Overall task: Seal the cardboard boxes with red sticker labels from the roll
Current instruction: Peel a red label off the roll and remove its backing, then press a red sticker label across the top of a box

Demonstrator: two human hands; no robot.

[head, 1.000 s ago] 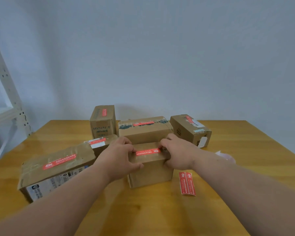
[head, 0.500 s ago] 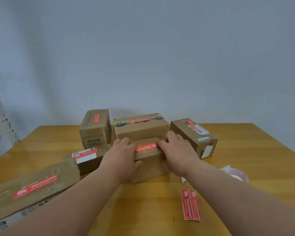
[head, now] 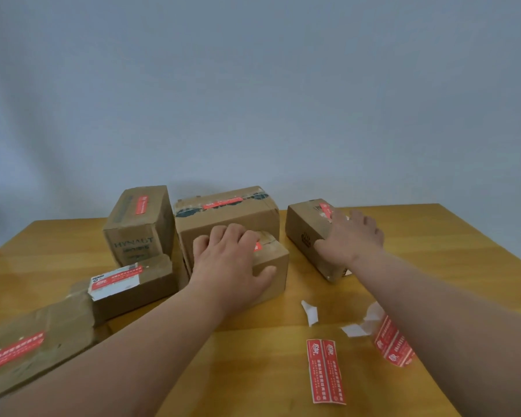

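My left hand [head: 232, 260] lies over the top of the small middle box [head: 272, 266], fingers over its red label and thumb down its front face, gripping it. My right hand [head: 351, 236] rests on the right box [head: 306, 233], fingers spread over its top near its red label [head: 326, 209]. A strip of two red labels [head: 325, 371] lies flat on the table near me. The red sticker roll [head: 393, 341] sits just right of it, partly hidden by my right forearm.
Several other labelled boxes stand around: an upright one [head: 139, 224] at back left, a wide one [head: 226, 215] behind the middle box, a low one [head: 133, 287] and a long one [head: 33, 347] at left. White backing scraps [head: 310, 311] litter the wooden table [head: 448, 266].
My right hand left the middle box and moved right onto the right box. My left hand slid further over the middle box's top. The camera view shifted, showing the sticker roll.
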